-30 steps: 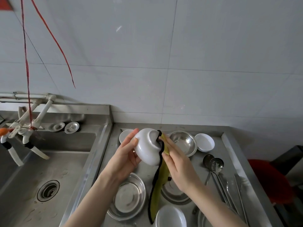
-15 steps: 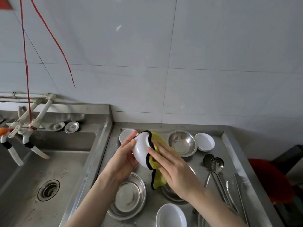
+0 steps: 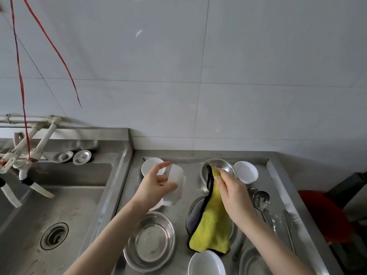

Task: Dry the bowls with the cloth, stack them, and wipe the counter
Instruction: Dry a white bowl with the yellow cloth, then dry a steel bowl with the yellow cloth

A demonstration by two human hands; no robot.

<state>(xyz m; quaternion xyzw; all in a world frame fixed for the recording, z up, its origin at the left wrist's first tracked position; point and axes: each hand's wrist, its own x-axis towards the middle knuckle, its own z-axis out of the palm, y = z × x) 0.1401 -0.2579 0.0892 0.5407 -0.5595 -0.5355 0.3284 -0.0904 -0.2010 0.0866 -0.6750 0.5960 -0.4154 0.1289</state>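
Steel counter bears white bowls, steel dishes, ladles.

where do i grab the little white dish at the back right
Probably pinch the small white dish by its rim on the right, thumb inside, fingers under the outer wall. It sits upright and shallow, so the rim is the only real hold, and its left side lies close against the steel bowl, where the right hand holds the cloth.

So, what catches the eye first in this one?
The yellow cloth with a dark edge hangs from the right hand over the stainless steel counter, centre right. Beside it the left hand holds a motion-blurred white ceramic bowl. Thin red strings dangle upper left.
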